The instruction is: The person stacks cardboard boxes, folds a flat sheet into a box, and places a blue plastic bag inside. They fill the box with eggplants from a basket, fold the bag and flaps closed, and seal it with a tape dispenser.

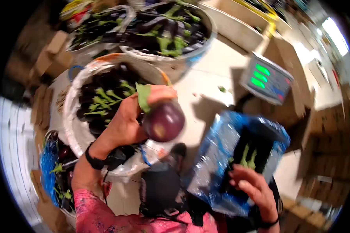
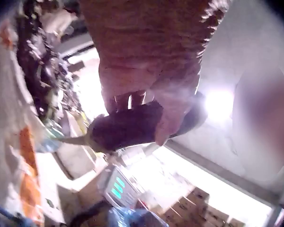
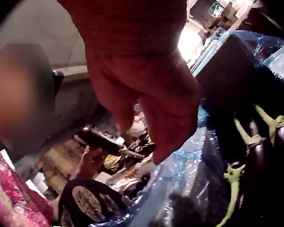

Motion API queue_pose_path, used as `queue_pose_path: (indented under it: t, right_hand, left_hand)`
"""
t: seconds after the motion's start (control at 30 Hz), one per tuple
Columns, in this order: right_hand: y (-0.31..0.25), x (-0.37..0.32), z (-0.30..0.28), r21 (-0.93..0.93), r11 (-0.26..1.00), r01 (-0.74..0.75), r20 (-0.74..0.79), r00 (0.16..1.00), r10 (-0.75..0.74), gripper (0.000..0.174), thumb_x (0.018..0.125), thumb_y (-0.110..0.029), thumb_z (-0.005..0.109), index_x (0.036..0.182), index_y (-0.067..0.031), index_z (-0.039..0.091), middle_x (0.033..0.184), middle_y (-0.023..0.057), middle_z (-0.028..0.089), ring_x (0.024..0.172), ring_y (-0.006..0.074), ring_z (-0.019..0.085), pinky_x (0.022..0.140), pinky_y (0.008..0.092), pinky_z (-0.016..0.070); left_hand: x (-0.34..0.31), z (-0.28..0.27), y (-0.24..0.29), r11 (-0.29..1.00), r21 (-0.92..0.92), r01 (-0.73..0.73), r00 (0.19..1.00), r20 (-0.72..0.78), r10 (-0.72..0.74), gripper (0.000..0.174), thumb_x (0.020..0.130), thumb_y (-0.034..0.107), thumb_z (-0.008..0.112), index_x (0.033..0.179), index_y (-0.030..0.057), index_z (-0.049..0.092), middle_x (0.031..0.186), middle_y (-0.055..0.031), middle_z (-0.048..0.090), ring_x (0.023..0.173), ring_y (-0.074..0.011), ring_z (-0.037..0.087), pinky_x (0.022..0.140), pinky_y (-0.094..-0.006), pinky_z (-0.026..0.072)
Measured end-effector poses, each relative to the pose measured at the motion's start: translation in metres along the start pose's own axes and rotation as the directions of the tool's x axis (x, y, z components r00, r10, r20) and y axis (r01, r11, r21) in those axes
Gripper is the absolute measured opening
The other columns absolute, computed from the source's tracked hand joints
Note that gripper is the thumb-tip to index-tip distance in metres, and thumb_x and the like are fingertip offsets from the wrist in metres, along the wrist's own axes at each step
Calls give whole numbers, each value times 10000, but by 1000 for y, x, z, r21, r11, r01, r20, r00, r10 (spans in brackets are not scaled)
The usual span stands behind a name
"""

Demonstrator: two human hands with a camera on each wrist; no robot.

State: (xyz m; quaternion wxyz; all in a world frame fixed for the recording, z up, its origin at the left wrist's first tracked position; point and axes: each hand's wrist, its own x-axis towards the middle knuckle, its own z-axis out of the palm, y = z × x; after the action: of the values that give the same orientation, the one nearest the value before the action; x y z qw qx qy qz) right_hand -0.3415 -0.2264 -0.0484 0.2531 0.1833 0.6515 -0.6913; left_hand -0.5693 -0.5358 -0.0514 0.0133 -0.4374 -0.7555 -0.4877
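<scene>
The left hand [image 1: 124, 118] grips a round-ended purple eggplant [image 1: 164, 121] above a white-lined bucket [image 1: 72, 112] of eggplants. In the left wrist view the fingers and thumb wrap the eggplant [image 2: 128, 127], whose stem points left. The right hand [image 1: 256, 190], holding nothing, hovers at the lower edge of a box lined with blue plastic [image 1: 210, 167], beside green stems of dark eggplants [image 1: 256, 143] lying in it. In the right wrist view the right hand [image 3: 146, 94] has its fingers loosely bent, with eggplants [image 3: 255, 161] to the right.
A scale display [image 1: 266, 79] with green digits stands behind the lined box. A large tub [image 1: 171, 64] of eggplants is at the back, a smaller blue-lined container [image 1: 48, 167] at the left. White crates [image 1: 237, 23] stand at the back; cardboard boxes [image 1: 326, 155] fill the right.
</scene>
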Motion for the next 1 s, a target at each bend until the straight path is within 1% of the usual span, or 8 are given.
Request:
queue_pose_path:
  t: [0.13,0.27,0.4,0.47,0.63,0.77,0.87,1.0]
  right_hand:
    - [-8,7,7,375,913,163,92,973,-211,697,892,-153,610,1502,-61,286,1366,119,460,1158,192,522,954,329,447]
    - [-18,-14,0,374,878,298,-84,954,-288,718,819,-207,722,1423,-18,383,1291,85,516,1168,158,506,979,299,426]
    - [11,-44,-21,482,851,210,-71,977,-201,952,689,-320,785,1461,-15,318,1255,141,568,1077,249,626,951,366,488]
    - [30,-43,-24,425,880,212,-38,976,-216,983,675,-309,796,1475,-29,298,1261,144,565,1093,256,620,976,365,474]
    - [82,-23,-47,237,958,161,249,943,-220,726,866,-149,731,1468,-32,343,1342,112,534,1233,195,504,1068,360,389]
    - [102,-18,-74,-169,956,238,67,971,-230,627,839,-240,755,1344,25,493,1177,192,654,1070,245,631,923,361,500]
    - [121,2,-86,-473,853,221,-118,943,-310,467,860,-154,727,1268,11,569,1084,131,687,1002,215,651,889,330,513]
    - [138,15,-93,-369,911,185,-176,948,-263,326,878,-100,677,1175,18,612,1020,112,702,919,172,662,835,310,522]
  left_hand:
    - [47,79,63,791,237,-564,812,333,479,344,761,80,655,1104,83,667,1169,-116,619,1131,-321,586,917,-430,460]
    - [69,129,92,815,109,-569,761,446,472,614,776,11,604,1376,67,488,1389,-138,478,1307,-314,463,1046,-424,400]
    - [77,145,87,843,-444,304,916,379,-131,629,878,187,646,1437,64,385,1352,-112,501,1246,-206,482,998,-377,442]
    - [82,158,94,613,-384,690,644,712,-279,704,924,313,623,1494,50,304,1387,-123,499,1230,-191,513,946,-340,470]
    - [70,196,95,697,-270,665,612,731,-301,550,884,243,710,1337,45,469,1095,-43,626,876,-108,585,668,-253,497]
    - [56,215,69,863,-87,497,655,690,-308,519,871,220,704,1316,53,495,1024,-54,639,846,-132,607,610,-269,511]
    - [45,235,55,801,156,577,527,679,-511,503,863,252,708,1277,42,515,1009,-72,647,825,-149,622,586,-298,528]
    - [41,259,46,848,277,451,551,661,-509,517,779,349,713,1090,-41,576,967,-250,672,902,-409,659,812,-461,514]
